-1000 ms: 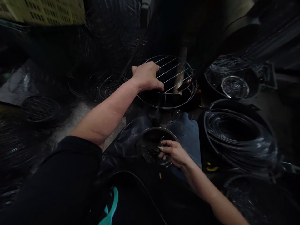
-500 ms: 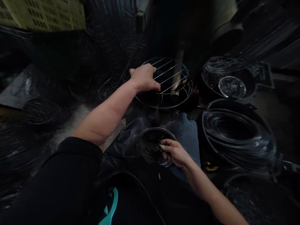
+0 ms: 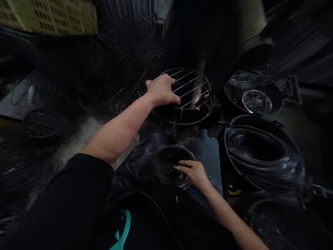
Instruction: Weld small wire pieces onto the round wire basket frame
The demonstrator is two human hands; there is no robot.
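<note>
The left hand (image 3: 162, 91) reaches forward at arm's length and closes over the near-left rim of a round wire rack (image 3: 194, 85), with the fingers curled down over the edge and the thumb tucked behind. The rack stands raised on its lower ring, its straight cross-wires running slantwise and catching the light.

The right hand (image 3: 194, 172) is low and close to the body. Its fingers are half bent and their tips dip over the right rim of a metal bowl (image 3: 159, 160). They rest on or among a tangle of small wire pieces (image 3: 166, 170) in the bottom of the bowl. The view is dim there, so it cannot be told whether the hand has pinched one up or is only touching them.

Just beyond the bowl lies a fold of blue cloth (image 3: 208, 149) (possibly a knee). To the right sits a big stack of wire coils (image 3: 260, 156), and behind it a shallow pan (image 3: 275, 100) holds a shiny ring. More small racks (image 3: 44, 122) lie on the floor to the left, well apart from the hands. A yellow crate (image 3: 52, 15) fills the top left corner, and a black sleeve (image 3: 67, 201) covers the left upper arm.
</note>
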